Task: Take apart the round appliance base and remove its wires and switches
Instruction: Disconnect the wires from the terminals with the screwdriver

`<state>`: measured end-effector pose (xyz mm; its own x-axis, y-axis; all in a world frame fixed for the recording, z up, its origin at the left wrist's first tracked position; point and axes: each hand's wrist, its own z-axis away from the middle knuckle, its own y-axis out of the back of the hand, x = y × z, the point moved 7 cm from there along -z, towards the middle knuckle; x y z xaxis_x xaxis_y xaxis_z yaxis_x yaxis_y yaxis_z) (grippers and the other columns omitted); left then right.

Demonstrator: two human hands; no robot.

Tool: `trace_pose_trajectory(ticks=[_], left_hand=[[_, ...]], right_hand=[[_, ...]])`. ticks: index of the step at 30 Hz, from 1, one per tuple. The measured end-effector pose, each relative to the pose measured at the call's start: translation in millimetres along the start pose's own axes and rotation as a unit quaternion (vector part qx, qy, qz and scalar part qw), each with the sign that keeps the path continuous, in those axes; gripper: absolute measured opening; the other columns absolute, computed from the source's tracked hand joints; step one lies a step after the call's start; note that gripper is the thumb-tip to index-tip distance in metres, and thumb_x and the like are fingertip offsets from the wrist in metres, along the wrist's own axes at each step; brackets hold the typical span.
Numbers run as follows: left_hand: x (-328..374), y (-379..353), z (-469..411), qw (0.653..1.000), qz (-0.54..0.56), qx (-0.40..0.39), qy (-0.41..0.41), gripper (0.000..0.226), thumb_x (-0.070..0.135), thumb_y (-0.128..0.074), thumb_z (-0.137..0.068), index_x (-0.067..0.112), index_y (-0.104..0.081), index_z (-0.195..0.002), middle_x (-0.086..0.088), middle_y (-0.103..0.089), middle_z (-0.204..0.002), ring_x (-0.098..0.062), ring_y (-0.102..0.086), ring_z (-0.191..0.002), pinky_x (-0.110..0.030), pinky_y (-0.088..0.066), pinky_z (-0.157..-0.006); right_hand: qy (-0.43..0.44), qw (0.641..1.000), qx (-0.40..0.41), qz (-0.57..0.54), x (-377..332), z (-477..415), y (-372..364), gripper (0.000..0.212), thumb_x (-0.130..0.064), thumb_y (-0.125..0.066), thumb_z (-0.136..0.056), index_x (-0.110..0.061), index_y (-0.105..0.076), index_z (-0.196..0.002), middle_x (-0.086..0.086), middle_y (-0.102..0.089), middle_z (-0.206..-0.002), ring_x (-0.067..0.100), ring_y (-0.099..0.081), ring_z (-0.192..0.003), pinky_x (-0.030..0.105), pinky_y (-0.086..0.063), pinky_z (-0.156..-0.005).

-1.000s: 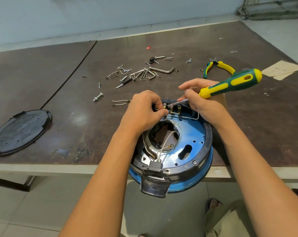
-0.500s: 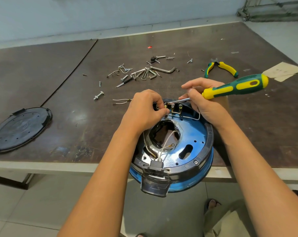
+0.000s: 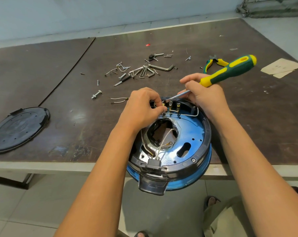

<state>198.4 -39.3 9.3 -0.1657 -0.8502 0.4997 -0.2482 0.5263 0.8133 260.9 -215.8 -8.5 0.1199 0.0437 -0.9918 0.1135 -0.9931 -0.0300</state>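
Note:
The round blue appliance base (image 3: 194, 132) with a black rim lies open at the table's front edge, partly overhanging it. White wires (image 3: 163, 142) run from its central hole to a black plug block at the near rim. At its far rim stands a row of switch terminals (image 3: 173, 106). My left hand (image 3: 143, 106) pinches a wire connector at the left terminal. My right hand (image 3: 204, 96) grips a green and yellow screwdriver (image 3: 228, 71), whose flat tip rests at the top of the terminals.
A black round cover (image 3: 20, 129) lies at the table's left front. Loose screws, bolts and hex keys (image 3: 144, 70) are scattered behind the base, with two cut wires (image 3: 118, 100) nearer. Green and yellow pliers (image 3: 213, 63) and a paper scrap (image 3: 279, 67) lie at the right.
The screwdriver handle has swung upward while its tip stays at the terminals. My left hand keeps its pinch at the left terminal. The base has not moved.

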Motion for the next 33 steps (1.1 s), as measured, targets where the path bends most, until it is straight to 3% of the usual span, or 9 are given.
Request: trace_pose_trajectory(ticks=[2, 5, 11, 15, 19, 23, 28, 33], left_hand=[[0, 0, 0, 1.0, 0.001, 0.0, -0.002, 0.017, 0.032, -0.081, -0.077, 0.023, -0.07, -0.068, 0.007, -0.068, -0.096, -0.009, -0.061, -0.093, -0.03, -0.048, -0.083], [1, 1, -1, 1.0, -0.001, 0.001, -0.004, 0.016, 0.031, -0.081, -0.077, 0.022, -0.07, -0.068, 0.006, -0.069, -0.096, -0.009, -0.061, -0.092, -0.028, -0.047, -0.082], [2, 0, 0, 1.0, -0.008, -0.008, -0.006, 0.016, 0.029, -0.08, -0.079, 0.021, -0.07, -0.069, 0.006, -0.069, -0.099, -0.01, -0.061, -0.095, -0.028, -0.046, -0.085], [2, 1, 0, 1.0, -0.012, -0.008, -0.004, 0.014, 0.028, -0.079, -0.079, 0.021, -0.07, -0.07, 0.006, -0.069, -0.099, -0.01, -0.061, -0.095, -0.027, -0.045, -0.085], [4, 1, 0, 1.0, -0.012, -0.01, 0.001, 0.01, 0.023, -0.078, -0.076, 0.021, -0.07, -0.069, 0.006, -0.069, -0.1, -0.009, -0.061, -0.096, -0.025, -0.044, -0.085], [5, 0, 1, 1.0, -0.01, -0.019, 0.0, 0.009, 0.022, -0.078, -0.075, 0.021, -0.071, -0.069, 0.006, -0.068, -0.103, -0.008, -0.06, -0.1, -0.029, -0.046, -0.09], [3, 4, 2, 1.0, 0.005, -0.006, 0.005, 0.012, 0.025, -0.081, -0.074, 0.02, -0.072, -0.069, 0.006, -0.069, -0.1, -0.008, -0.061, -0.096, -0.031, -0.05, -0.088], [2, 8, 3, 0.999, 0.021, -0.007, 0.027, 0.027, 0.036, -0.089, -0.067, 0.019, -0.072, -0.079, 0.003, -0.067, -0.101, -0.011, -0.061, -0.095, -0.033, -0.052, -0.084]], right_hand=[[-0.017, 0.999, 0.008, -0.026, 1, 1, 0, 0.023, 0.002, -0.056, -0.092, -0.013, -0.074, -0.088, 0.012, -0.071, -0.075, 0.015, -0.074, -0.062, 0.024, -0.058, -0.059], [-0.029, 0.999, 0.014, -0.029, 2, 1, 0, 0.022, 0.004, -0.054, -0.093, -0.005, -0.073, -0.098, 0.021, -0.07, -0.084, 0.002, -0.062, -0.043, 0.012, -0.044, -0.044], [-0.079, 0.996, 0.014, -0.041, 12, -2, 0, 0.024, 0.002, -0.053, -0.093, -0.008, -0.075, -0.097, 0.021, -0.073, -0.084, 0.003, -0.063, -0.044, 0.012, -0.045, -0.046], [-0.088, 0.996, 0.011, -0.031, 15, -4, 1, 0.023, 0.001, -0.053, -0.094, -0.007, -0.075, -0.099, 0.021, -0.073, -0.082, 0.0, -0.052, -0.035, 0.011, -0.037, -0.039], [-0.094, 0.995, 0.005, -0.036, 17, -3, 1, 0.022, -0.001, -0.055, -0.094, -0.008, -0.075, -0.101, 0.018, -0.074, -0.08, 0.001, -0.055, -0.038, 0.011, -0.038, -0.039], [-0.063, 0.998, 0.008, -0.021, 13, -3, 3, 0.022, -0.001, -0.056, -0.093, -0.007, -0.075, -0.101, 0.007, -0.071, -0.06, 0.004, -0.045, -0.037, 0.015, -0.036, -0.04], [-0.031, 0.998, 0.011, -0.058, 8, 2, 7, 0.019, -0.004, -0.058, -0.094, -0.013, -0.074, -0.099, 0.013, -0.075, -0.07, 0.006, -0.04, -0.037, 0.017, -0.045, -0.046], [0.027, 0.998, -0.039, -0.033, -2, 6, 2, 0.017, -0.015, -0.062, -0.098, -0.016, -0.071, -0.113, 0.0, -0.073, -0.064, 0.011, -0.058, -0.053, 0.026, -0.057, -0.063]])
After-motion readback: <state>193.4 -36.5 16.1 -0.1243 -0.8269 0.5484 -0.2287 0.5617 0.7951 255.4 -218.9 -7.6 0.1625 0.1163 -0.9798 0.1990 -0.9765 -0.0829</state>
